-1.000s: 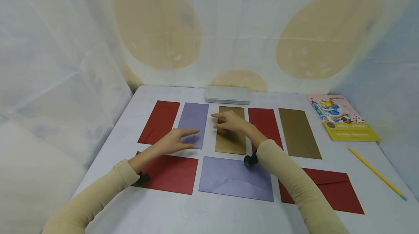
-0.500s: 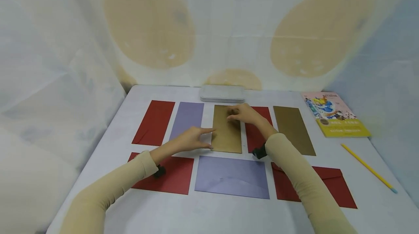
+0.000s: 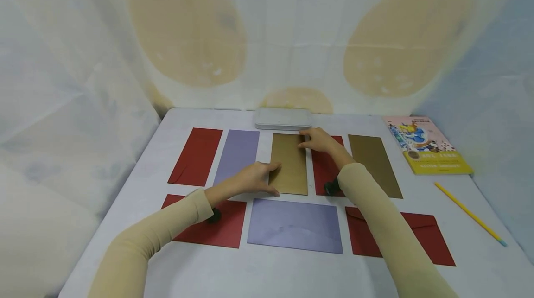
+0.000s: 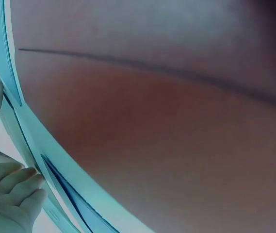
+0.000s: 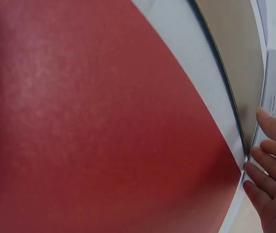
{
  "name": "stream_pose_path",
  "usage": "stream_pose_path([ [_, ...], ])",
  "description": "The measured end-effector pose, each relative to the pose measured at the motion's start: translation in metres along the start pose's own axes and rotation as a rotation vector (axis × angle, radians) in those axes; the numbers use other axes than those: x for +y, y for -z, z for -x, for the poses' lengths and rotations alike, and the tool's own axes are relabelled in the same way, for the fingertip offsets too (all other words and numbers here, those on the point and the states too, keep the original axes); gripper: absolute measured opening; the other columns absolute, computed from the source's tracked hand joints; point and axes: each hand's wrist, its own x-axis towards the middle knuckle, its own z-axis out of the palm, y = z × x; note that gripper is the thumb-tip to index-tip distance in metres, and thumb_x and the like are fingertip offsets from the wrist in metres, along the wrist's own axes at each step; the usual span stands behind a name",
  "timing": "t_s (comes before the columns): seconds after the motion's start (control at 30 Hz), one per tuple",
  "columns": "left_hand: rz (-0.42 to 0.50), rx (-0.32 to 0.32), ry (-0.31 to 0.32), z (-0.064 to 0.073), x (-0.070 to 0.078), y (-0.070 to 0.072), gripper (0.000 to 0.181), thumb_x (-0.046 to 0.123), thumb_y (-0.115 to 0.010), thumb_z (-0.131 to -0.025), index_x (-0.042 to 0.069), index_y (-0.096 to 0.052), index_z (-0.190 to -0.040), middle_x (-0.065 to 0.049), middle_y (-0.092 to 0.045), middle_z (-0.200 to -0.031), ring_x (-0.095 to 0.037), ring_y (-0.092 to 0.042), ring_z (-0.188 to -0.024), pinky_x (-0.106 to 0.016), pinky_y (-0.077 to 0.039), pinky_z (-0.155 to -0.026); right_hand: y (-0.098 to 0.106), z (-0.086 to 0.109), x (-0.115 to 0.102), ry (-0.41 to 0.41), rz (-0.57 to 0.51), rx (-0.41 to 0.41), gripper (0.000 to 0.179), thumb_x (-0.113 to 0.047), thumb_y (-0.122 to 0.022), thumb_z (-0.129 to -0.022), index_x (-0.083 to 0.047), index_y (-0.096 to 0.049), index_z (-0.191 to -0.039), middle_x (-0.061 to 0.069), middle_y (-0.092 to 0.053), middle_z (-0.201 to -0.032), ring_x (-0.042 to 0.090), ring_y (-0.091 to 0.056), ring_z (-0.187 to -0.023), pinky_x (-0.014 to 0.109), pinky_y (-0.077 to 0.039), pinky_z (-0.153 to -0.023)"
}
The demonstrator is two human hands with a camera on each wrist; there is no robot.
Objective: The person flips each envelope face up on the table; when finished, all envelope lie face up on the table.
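Observation:
A gold envelope (image 3: 288,170) lies flat in the middle of the back row, one short end toward the grey flat case (image 3: 282,119). My left hand (image 3: 250,178) is at its near left corner, index finger over the left edge and thumb by the near edge. At the far right corner is my right hand (image 3: 320,141), thumb and fingers spread around the corner. In the right wrist view its thumb (image 5: 266,118) touches the corner of the gold envelope (image 5: 235,53), the other fingers loosely bent beside it. The left wrist view shows the left hand (image 4: 7,194) with fingers loosely bent.
A red envelope (image 3: 196,156) and a lilac one (image 3: 238,152) lie left of the gold one; another red (image 3: 325,168) and a darker gold (image 3: 375,166) lie right. A lilac envelope (image 3: 296,226) is in front. A book (image 3: 427,145) and yellow pencil (image 3: 469,213) lie at right.
My left hand has moved right, from over the lilac envelope to the gold one's near left corner. My right hand has shifted right, from the gold envelope's left side to its far right corner.

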Motion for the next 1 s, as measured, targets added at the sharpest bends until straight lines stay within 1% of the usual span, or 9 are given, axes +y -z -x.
stream_pose_path([
  [0.17, -0.052, 0.024, 0.003, 0.000, 0.000, -0.003, 0.085, 0.046, -0.085, -0.069, -0.001, -0.055, -0.132, -0.013, -0.061, -0.128, -0.018, -0.060, -0.111, -0.030, -0.048, -0.091, -0.003, -0.001, 0.000, 0.002, 0.003, 0.002, 0.056, -0.023, -0.069, -0.090, 0.005, -0.052, -0.135, 0.025, -0.058, -0.126, 0.019, -0.042, -0.065, 0.035, -0.040, -0.069],
  [0.27, -0.089, 0.023, 0.012, 0.001, 0.002, -0.002, 0.080, 0.046, -0.083, -0.072, -0.001, -0.056, -0.131, -0.012, -0.066, -0.118, -0.013, -0.063, -0.090, -0.028, -0.052, -0.079, -0.005, -0.002, 0.001, 0.010, 0.011, 0.015, 0.055, -0.023, -0.070, -0.090, 0.004, -0.053, -0.134, 0.023, -0.067, -0.101, 0.014, -0.034, -0.058, 0.031, -0.036, -0.063],
  [0.33, -0.109, 0.017, 0.020, 0.002, 0.004, -0.001, 0.078, 0.045, -0.082, -0.073, -0.001, -0.057, -0.131, -0.011, -0.068, -0.114, -0.010, -0.059, -0.081, -0.028, -0.052, -0.074, -0.005, -0.002, 0.001, 0.018, 0.017, 0.025, 0.054, -0.023, -0.070, -0.090, 0.004, -0.054, -0.134, 0.021, -0.065, -0.083, 0.014, -0.029, -0.055, 0.030, -0.034, -0.060],
  [0.4, -0.119, 0.007, 0.026, 0.003, 0.005, 0.000, 0.075, 0.044, -0.080, -0.075, 0.000, -0.057, -0.130, -0.010, -0.069, -0.110, -0.010, -0.056, -0.076, -0.028, -0.051, -0.072, -0.006, -0.002, 0.001, 0.028, 0.013, 0.046, 0.053, -0.023, -0.071, -0.089, 0.004, -0.056, -0.132, 0.022, -0.066, -0.084, 0.015, -0.034, -0.057, 0.032, -0.037, -0.061],
  [0.47, -0.130, 0.000, 0.035, 0.004, 0.007, 0.001, 0.074, 0.044, -0.079, -0.076, 0.001, -0.057, -0.131, -0.010, -0.069, -0.110, -0.009, -0.056, -0.077, -0.028, -0.052, -0.073, -0.005, -0.002, 0.002, 0.036, -0.008, 0.067, 0.052, -0.022, -0.071, -0.089, 0.004, -0.057, -0.131, 0.024, -0.068, -0.100, 0.020, -0.045, -0.064, 0.036, -0.042, -0.067],
  [0.6, -0.136, -0.008, 0.047, 0.005, 0.008, 0.001, 0.075, 0.047, -0.078, -0.076, 0.001, -0.056, -0.131, -0.010, -0.067, -0.115, -0.009, -0.058, -0.082, -0.030, -0.052, -0.077, -0.004, 0.000, 0.005, 0.035, -0.066, 0.084, 0.051, -0.020, -0.070, -0.090, 0.005, -0.055, -0.132, 0.022, -0.059, -0.127, 0.032, -0.059, -0.100, 0.046, -0.046, -0.087],
  [0.7, -0.129, -0.002, 0.051, 0.005, 0.008, 0.000, 0.078, 0.049, -0.080, -0.074, 0.001, -0.057, -0.131, -0.010, -0.067, -0.114, -0.010, -0.060, -0.084, -0.030, -0.052, -0.078, -0.001, 0.002, 0.007, 0.028, -0.122, 0.091, 0.051, -0.020, -0.069, -0.090, 0.004, -0.054, -0.133, 0.021, -0.058, -0.128, 0.038, -0.057, -0.111, 0.049, -0.045, -0.092],
  [0.87, -0.109, 0.021, 0.044, 0.006, 0.007, 0.000, 0.079, 0.048, -0.081, -0.073, 0.000, -0.057, -0.129, -0.012, -0.066, -0.118, -0.012, -0.062, -0.089, -0.030, -0.052, -0.079, 0.005, 0.007, 0.011, 0.025, -0.238, 0.122, 0.050, -0.019, -0.070, -0.090, 0.002, -0.055, -0.133, 0.021, -0.059, -0.127, 0.039, -0.056, -0.116, 0.050, -0.044, -0.095],
  [1.0, -0.124, 0.025, 0.020, 0.006, 0.006, 0.000, 0.074, 0.046, -0.079, -0.076, -0.001, -0.058, -0.129, -0.009, -0.068, -0.111, -0.009, -0.058, -0.077, -0.026, -0.051, -0.072, 0.010, 0.011, 0.014, 0.022, -0.327, 0.131, 0.048, -0.017, -0.068, -0.091, 0.001, -0.055, -0.134, 0.018, -0.059, -0.129, 0.037, -0.053, -0.120, 0.049, -0.040, -0.099],
])
